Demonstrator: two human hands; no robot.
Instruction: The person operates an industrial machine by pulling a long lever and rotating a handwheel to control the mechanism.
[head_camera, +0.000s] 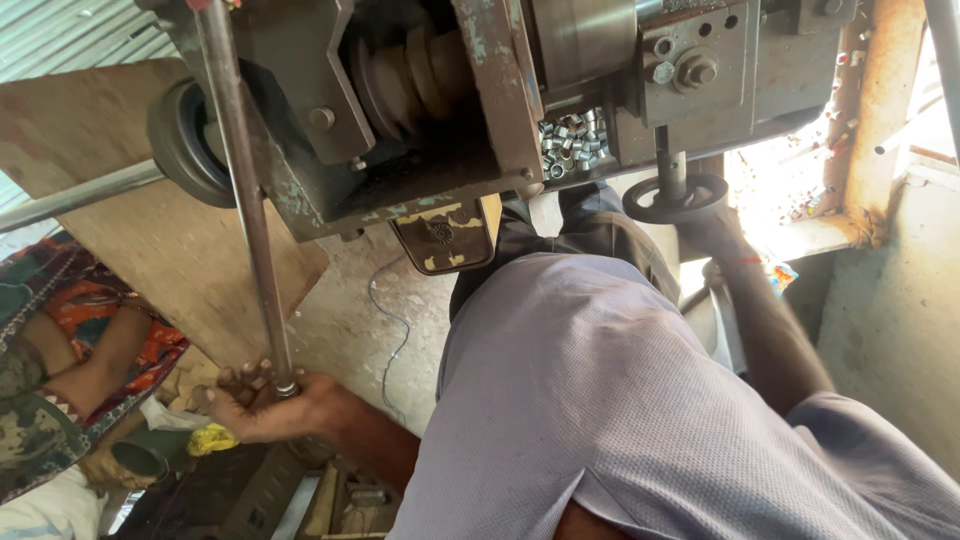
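Lilac shirt (640, 400) filling the foreground at five o'clock. Left hand (262, 405) at eight o'clock, fingers closed around long metal rod's (245, 190) lower end. Right hand (715, 232) at two o'clock, gripping black handwheel (672, 197) under worn machine (480, 90).

Concrete floor (345, 320) beneath the machine. A thin wire (392, 330) trails across it. A wooden board (170, 240) stands on it, leaning.
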